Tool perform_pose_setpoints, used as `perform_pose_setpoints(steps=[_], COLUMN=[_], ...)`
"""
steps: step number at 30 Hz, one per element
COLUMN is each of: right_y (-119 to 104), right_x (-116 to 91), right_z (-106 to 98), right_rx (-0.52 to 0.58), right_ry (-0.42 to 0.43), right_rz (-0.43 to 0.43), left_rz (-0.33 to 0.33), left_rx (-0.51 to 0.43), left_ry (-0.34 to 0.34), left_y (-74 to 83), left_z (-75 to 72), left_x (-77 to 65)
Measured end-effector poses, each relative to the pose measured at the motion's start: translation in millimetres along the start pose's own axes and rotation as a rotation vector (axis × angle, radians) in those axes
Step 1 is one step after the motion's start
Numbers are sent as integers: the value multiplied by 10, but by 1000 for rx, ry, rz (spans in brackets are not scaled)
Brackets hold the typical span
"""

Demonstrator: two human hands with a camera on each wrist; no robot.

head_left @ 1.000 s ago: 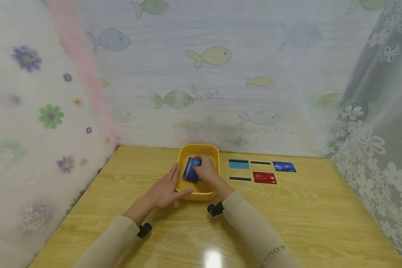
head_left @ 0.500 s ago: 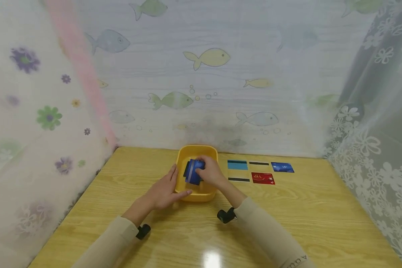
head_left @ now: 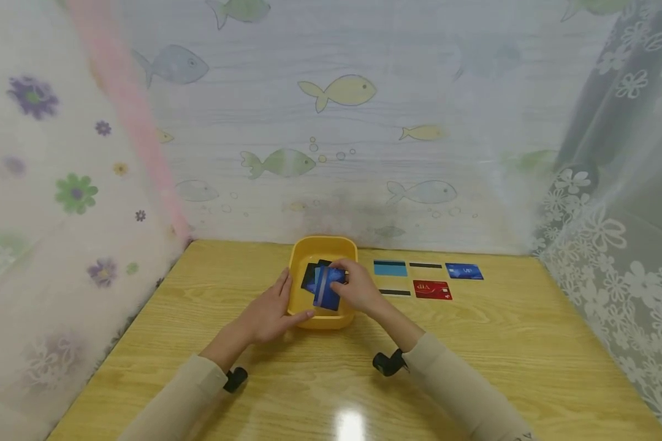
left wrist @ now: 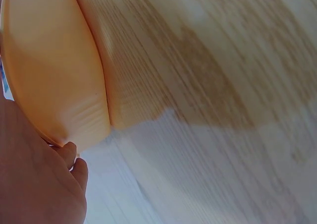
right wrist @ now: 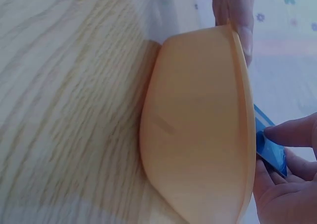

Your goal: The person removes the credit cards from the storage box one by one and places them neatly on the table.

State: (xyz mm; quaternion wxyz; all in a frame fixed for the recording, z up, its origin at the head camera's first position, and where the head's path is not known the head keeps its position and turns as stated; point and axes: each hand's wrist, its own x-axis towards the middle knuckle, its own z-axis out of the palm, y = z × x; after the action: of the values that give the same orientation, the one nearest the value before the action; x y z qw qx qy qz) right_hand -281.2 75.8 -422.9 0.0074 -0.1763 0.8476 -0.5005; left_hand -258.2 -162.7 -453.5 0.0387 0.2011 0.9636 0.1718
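A yellow plastic tub (head_left: 309,321) stands on the table, with several dark and blue cards (head_left: 311,275) lying inside. My right hand (head_left: 358,286) reaches over the tub's right side and pinches a blue card with a pale stripe (head_left: 327,295) between thumb and fingers. In the right wrist view, this blue card (right wrist: 271,152) shows just beyond the tub's rim (right wrist: 249,110). My left hand (head_left: 267,313) rests against the tub's near-left corner, fingers along the left side and thumb along the front rim. The left wrist view shows the left hand (left wrist: 39,172) touching the tub wall (left wrist: 59,60).
Right of the tub, cards lie flat in two rows: a light-blue card (head_left: 390,269), a blue VIP card (head_left: 464,271), a red VIP card (head_left: 433,290) and pale cards with dark stripes (head_left: 425,265). A patterned curtain (head_left: 331,202) hangs behind the table (head_left: 474,355).
My right hand has shifted right and slightly nearer with the blue card, uncovering more cards in the tub. The left hand has stayed at the tub.
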Motion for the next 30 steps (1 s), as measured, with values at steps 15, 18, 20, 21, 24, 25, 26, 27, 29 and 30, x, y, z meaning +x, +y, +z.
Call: perform_pose_setpoints(steps=[15,18,20,21,24,25,26,27,29,30], right_y=[58,89,110,120,131,138,143,148,162,169], right_x=[-207,-252,-276,-285,-316,-327,-336,-346,-365,-371], right_z=[-203,-248,-276,-292,-337,-352,-366,-380,-403,-415], right_rx=[29,25,12,3,-2,2,9,14,33,41], right_ry=[19,23,27,28,29,27,21,15,1,-6], right_rz=[55,53,45,45,37,34,34,30,12,9], left_rz=[-15,-16,-16,-15,-11,-10,-9,-8,-8,-9], left_rx=[-3,-2,-3,-4,-5,-5,-5,-3,-3,-3], left_ry=[3,0,2,3,7,7,7,6,5,5], left_y=[13,20,25,26,29,29,29,29,27,26], left_z=[-15,-16,-18,-19,-21,-21,-21,-22,-21,-21], left_x=[-9,-17,-20,-21,-17,-17,-17,-17,-18,-19])
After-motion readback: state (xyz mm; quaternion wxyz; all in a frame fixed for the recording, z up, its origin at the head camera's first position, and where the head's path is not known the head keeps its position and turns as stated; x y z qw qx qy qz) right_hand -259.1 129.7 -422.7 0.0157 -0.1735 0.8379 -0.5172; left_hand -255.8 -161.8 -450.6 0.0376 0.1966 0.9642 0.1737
